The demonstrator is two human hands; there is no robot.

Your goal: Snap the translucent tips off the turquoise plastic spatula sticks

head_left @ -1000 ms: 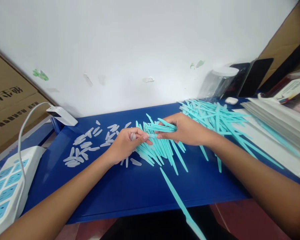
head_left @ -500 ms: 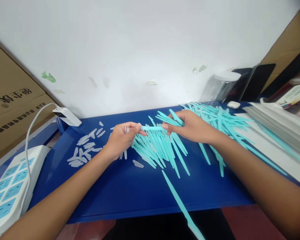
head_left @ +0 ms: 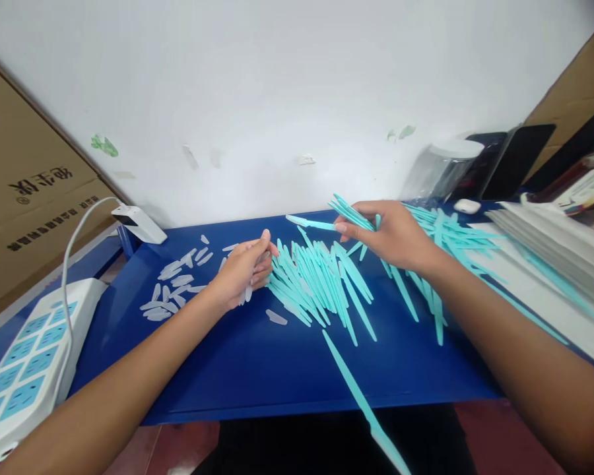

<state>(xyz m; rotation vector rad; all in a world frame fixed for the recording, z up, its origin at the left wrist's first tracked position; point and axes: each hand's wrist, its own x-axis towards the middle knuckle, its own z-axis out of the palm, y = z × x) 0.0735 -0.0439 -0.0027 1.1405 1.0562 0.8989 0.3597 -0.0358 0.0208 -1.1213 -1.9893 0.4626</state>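
Note:
My right hand (head_left: 383, 231) is closed round a bunch of turquoise eyebrow razors (head_left: 351, 212). Thumb and finger pinch one more razor (head_left: 311, 224), whose pale, covered-looking end points left. To its left, my left hand (head_left: 245, 270) has curled fingers, with translucent blade caps (head_left: 248, 293) showing beneath them. Between and below the hands lies a pile of razors (head_left: 317, 277), its left edge close to my left fingertips. Loose caps (head_left: 178, 280) are scattered left of that hand, and a single cap (head_left: 276, 317) rests in front of the pile.
A second heap of razors (head_left: 450, 237) lies under and beyond my right forearm. One razor (head_left: 361, 396) juts over the front edge of the blue table (head_left: 257, 376). A power strip (head_left: 39, 363) and white device (head_left: 138, 223) are left; a clear jar (head_left: 448, 168) and stacked sheets (head_left: 549, 251) are right.
My hands have moved apart. The pinched razor has left my left fingers and risen with my right hand, and my left hand has dropped slightly with its fingers curled. The view has shifted a little.

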